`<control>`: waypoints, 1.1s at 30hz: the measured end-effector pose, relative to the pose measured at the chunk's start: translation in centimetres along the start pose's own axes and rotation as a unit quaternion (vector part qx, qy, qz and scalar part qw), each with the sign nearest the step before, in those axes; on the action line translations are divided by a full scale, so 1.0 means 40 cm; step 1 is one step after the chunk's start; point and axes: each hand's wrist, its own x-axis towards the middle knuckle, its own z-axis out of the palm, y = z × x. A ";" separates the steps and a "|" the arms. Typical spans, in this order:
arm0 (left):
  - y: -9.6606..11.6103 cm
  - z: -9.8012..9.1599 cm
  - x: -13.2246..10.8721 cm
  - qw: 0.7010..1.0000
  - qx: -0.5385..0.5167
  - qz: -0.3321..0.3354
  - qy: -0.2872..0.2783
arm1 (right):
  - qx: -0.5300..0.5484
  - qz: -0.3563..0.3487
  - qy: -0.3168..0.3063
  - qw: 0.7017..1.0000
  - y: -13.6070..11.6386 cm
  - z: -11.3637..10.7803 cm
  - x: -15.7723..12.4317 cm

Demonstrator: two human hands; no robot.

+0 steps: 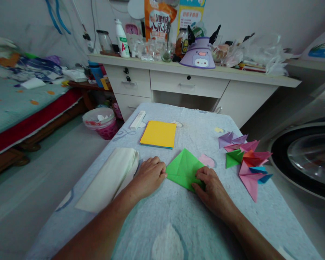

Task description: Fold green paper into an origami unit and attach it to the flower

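A sheet of green origami paper (184, 164), folded and creased, lies on the cloth-covered table between my hands. My left hand (151, 174) pinches its left corner with closed fingers. At the lower right edge, my right hand (209, 184) grips the paper between thumb and fingers. Beyond it sits a stack of square paper (159, 133) with a yellow sheet on top. Several folded paper pieces (250, 159) in purple, pink, green, orange and blue are grouped on the right side of the table. Left of my left hand rests a folded off-white bundle (108, 180).
A small white box (138, 120) lies near the table's far left. Behind stands a white desk (168, 77) with bottles, jars, bags and a purple visor (199, 54). A pink bin (104, 124) and a bed (21, 104) are left; a washing machine (308, 155) is right.
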 end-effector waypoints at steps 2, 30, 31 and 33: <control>0.000 -0.002 -0.001 1.000 -0.001 -0.001 -0.003 | -0.002 0.001 -0.004 1.000 0.000 0.000 0.000; -0.037 -0.014 0.012 0.991 -0.129 0.019 -0.026 | -0.030 -0.028 0.009 0.999 0.002 0.005 -0.004; -0.036 -0.013 0.012 0.992 -0.125 0.017 -0.023 | -0.029 -0.028 0.012 0.999 0.002 0.005 -0.005; -0.033 -0.011 0.011 0.993 -0.116 0.016 -0.019 | -0.027 -0.027 0.015 0.999 0.002 0.005 -0.005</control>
